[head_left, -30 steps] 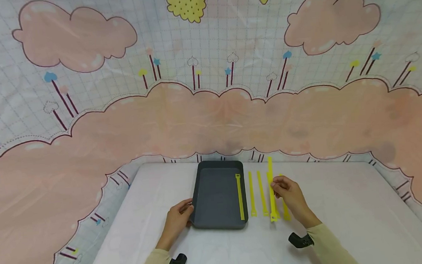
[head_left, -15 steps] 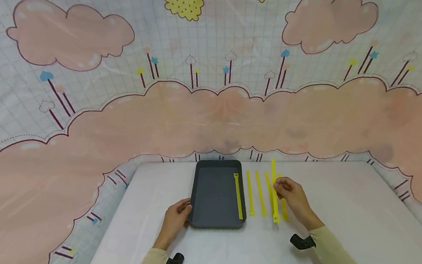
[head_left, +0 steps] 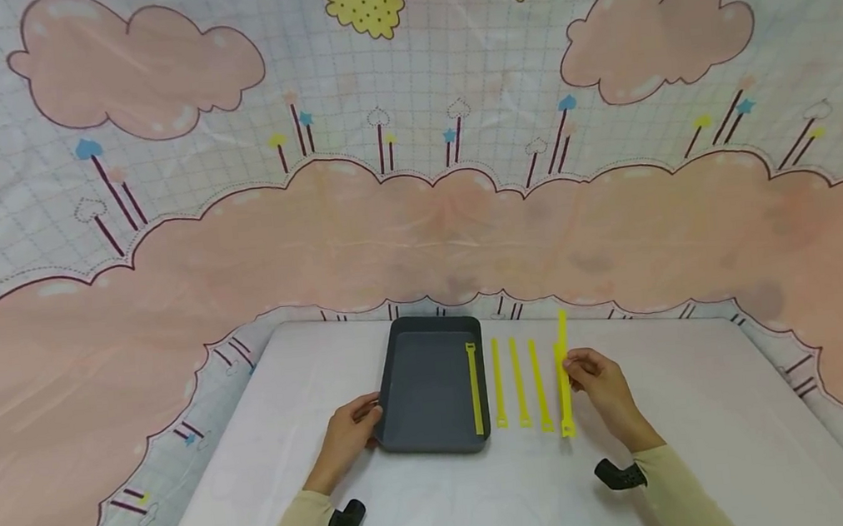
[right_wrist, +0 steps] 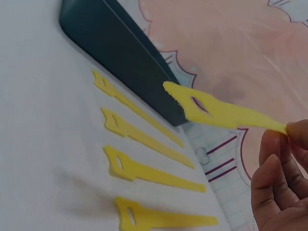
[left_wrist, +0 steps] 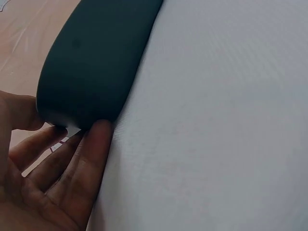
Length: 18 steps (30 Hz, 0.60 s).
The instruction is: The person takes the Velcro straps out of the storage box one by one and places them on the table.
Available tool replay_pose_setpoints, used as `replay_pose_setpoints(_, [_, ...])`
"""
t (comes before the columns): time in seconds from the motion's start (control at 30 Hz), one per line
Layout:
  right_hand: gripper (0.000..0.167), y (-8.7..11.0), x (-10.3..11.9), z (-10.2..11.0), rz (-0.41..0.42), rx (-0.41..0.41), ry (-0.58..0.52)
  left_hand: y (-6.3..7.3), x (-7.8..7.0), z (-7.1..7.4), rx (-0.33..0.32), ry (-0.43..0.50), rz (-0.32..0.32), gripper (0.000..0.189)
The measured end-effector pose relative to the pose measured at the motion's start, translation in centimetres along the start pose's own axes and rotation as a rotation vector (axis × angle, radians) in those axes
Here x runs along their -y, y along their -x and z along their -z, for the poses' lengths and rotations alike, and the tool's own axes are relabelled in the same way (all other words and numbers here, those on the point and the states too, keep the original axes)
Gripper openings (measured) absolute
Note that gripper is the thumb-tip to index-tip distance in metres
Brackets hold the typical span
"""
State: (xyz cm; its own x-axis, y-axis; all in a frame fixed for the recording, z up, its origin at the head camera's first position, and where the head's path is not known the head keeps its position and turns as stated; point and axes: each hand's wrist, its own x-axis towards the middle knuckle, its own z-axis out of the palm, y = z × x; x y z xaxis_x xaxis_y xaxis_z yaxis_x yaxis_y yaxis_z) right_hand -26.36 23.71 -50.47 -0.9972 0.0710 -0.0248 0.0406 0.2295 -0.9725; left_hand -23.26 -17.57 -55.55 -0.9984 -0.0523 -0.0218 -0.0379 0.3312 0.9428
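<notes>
In the head view, my right hand (head_left: pixel 604 385) pinches a yellow hook-and-loop cable tie (head_left: pixel 565 367) upright, its slotted head toward me. The right wrist view shows that slotted head (right_wrist: pixel 204 107) raised above the table, with thumb and fingertips at the strap's thin end. Several like ties (head_left: pixel 519 384) lie in a row beside the dark grey tray (head_left: pixel 430 444); the held one partly covers the rightmost. One more tie (head_left: pixel 475 392) lies inside the tray along its right wall. My left hand (head_left: pixel 346 437) holds the tray's near left edge, thumb at the rim and fingers against the outer wall (left_wrist: pixel 91 62).
A white table (head_left: pixel 443 512) carries everything. Behind it hangs a cloth (head_left: pixel 434 237) printed with clouds. Black wrist cameras, one on the left wrist (head_left: pixel 348 517) and one on the right wrist (head_left: pixel 621 474), stick out below the hands.
My right hand has shifted right with its tie, from over the third tie in the row to the rightmost one. The left hand stays at the tray.
</notes>
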Motion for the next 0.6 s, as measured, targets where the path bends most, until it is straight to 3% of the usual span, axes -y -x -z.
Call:
replay_pose_setpoints(0.27, [0.028,-0.4,-0.9,1.2,-0.003,0.009,0.016,0.0,-0.1,-0.1,0.006,0.02,0.019,0.036])
replay_pose_setpoints(0.6, [0.033,-1.1,-1.6,2.4,-0.016,-0.006,0.077,0.2,-0.5,0.1,-0.009,-0.005,-0.003,0.035])
